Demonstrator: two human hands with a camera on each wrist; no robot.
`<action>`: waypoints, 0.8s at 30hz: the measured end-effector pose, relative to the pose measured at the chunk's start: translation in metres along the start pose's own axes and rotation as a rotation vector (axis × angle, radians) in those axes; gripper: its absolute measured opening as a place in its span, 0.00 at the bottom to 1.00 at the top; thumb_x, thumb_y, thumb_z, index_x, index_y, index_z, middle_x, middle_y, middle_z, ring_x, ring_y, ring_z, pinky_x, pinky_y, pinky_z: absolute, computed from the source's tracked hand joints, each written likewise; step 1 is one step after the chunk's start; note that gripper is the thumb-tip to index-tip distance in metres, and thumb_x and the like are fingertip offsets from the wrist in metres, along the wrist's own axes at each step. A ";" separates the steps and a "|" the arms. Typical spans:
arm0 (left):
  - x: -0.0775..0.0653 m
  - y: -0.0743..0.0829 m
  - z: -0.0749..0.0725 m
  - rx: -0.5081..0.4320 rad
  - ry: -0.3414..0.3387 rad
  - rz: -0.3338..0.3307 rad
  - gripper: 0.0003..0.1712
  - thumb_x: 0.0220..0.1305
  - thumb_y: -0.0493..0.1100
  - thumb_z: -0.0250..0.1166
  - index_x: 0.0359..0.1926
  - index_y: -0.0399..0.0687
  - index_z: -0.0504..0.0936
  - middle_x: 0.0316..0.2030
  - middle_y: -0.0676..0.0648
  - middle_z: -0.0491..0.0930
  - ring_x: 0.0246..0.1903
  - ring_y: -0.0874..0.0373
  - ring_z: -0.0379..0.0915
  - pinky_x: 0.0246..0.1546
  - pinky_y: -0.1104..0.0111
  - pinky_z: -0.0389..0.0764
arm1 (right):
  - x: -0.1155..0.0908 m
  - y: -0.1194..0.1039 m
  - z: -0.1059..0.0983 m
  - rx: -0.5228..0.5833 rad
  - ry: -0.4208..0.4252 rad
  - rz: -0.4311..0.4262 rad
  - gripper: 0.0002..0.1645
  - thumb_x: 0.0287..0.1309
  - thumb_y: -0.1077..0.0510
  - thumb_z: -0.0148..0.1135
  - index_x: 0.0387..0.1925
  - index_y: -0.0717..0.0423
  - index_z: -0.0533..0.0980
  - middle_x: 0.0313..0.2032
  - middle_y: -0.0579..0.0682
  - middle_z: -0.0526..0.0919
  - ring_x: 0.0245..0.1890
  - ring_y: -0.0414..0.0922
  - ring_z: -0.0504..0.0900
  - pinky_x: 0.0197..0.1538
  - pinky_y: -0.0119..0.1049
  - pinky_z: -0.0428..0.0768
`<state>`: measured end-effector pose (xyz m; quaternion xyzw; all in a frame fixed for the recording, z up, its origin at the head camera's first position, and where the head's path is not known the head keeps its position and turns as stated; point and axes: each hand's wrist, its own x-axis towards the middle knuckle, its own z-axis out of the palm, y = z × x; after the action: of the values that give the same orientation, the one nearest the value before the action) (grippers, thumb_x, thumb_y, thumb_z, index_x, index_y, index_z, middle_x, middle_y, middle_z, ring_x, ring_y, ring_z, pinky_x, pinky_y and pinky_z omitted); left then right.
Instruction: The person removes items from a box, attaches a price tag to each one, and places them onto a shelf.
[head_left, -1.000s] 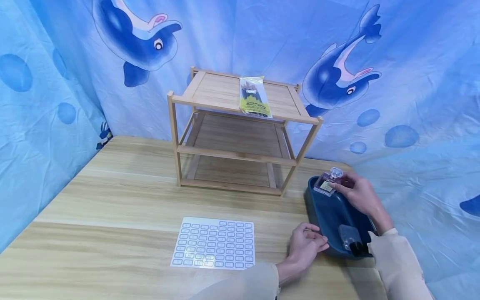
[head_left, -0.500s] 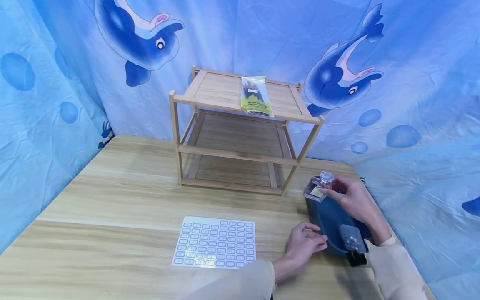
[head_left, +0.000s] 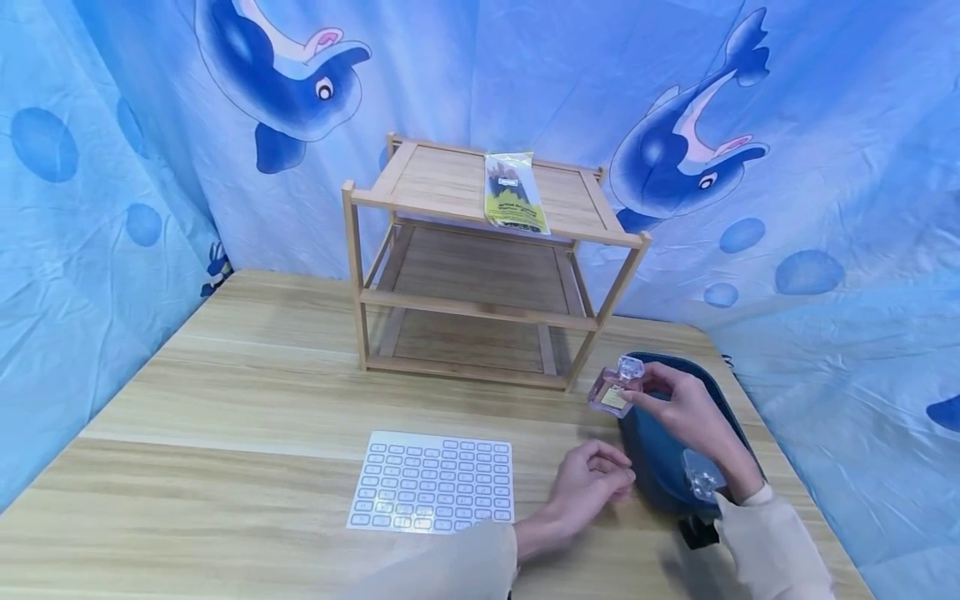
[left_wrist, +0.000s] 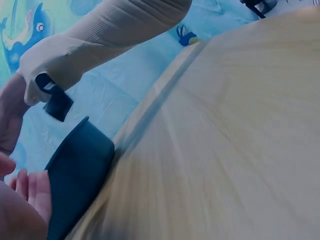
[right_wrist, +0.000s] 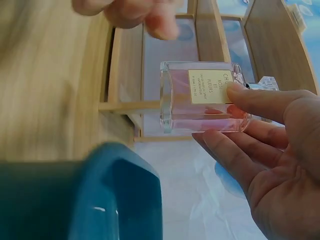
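Observation:
My right hand (head_left: 682, 412) pinches a square glass perfume bottle (head_left: 611, 392) with pink liquid and a faceted clear cap. In the right wrist view, the thumb presses beside the label of the perfume bottle (right_wrist: 200, 97), and the fingers support it from beneath. The bottle is held just past the left rim of a dark teal tub (head_left: 652, 458). Below it, my left hand (head_left: 588, 487) hovers by the tub's left side, its fingers loosely bent around nothing. A clear item (head_left: 701, 475) shows inside the tub, partly covered by the right forearm.
A three-tier wooden shelf (head_left: 480, 310) stands at the back of the table. On its top tier lies a brush packet (head_left: 516, 196) with yellow-green print. A white sheet of blue-outlined boxes (head_left: 435, 483) lies left of my left hand. Blue dolphin-print curtains (head_left: 555, 83) surround the table.
My right hand has carried the perfume bottle from over the tub to the left and toward me, beyond the rim. My left hand has drawn slightly left, away from the tub's side.

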<state>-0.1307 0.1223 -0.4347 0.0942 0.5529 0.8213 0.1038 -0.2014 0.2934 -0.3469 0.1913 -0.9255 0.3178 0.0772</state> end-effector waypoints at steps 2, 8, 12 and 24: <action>-0.002 0.005 -0.007 0.035 -0.039 0.006 0.10 0.60 0.28 0.67 0.44 0.32 0.81 0.30 0.52 0.81 0.30 0.59 0.81 0.39 0.65 0.88 | 0.000 -0.001 0.005 0.003 -0.002 -0.004 0.09 0.65 0.62 0.71 0.44 0.60 0.81 0.37 0.50 0.85 0.36 0.47 0.83 0.37 0.30 0.83; -0.006 0.021 -0.024 0.079 -0.088 0.013 0.11 0.62 0.29 0.66 0.46 0.31 0.81 0.31 0.51 0.82 0.32 0.58 0.80 0.41 0.58 0.89 | -0.003 -0.002 0.019 0.030 -0.026 -0.022 0.08 0.65 0.63 0.70 0.44 0.58 0.81 0.37 0.48 0.85 0.39 0.47 0.85 0.38 0.32 0.84; -0.008 0.030 -0.036 0.116 -0.101 0.023 0.11 0.63 0.30 0.66 0.47 0.32 0.80 0.32 0.53 0.82 0.34 0.57 0.81 0.40 0.63 0.88 | -0.006 -0.003 0.029 0.062 -0.048 -0.026 0.08 0.65 0.63 0.70 0.45 0.58 0.81 0.38 0.48 0.85 0.40 0.47 0.85 0.40 0.33 0.85; -0.018 0.047 -0.095 0.193 -0.094 0.047 0.15 0.66 0.34 0.66 0.50 0.29 0.78 0.37 0.46 0.82 0.37 0.54 0.80 0.46 0.46 0.86 | -0.012 -0.013 0.054 0.131 -0.090 -0.010 0.11 0.63 0.64 0.71 0.47 0.59 0.82 0.38 0.48 0.86 0.36 0.45 0.84 0.39 0.33 0.86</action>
<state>-0.1420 0.0161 -0.4272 0.1552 0.6214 0.7613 0.1008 -0.1866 0.2541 -0.3854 0.2147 -0.9043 0.3683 0.0243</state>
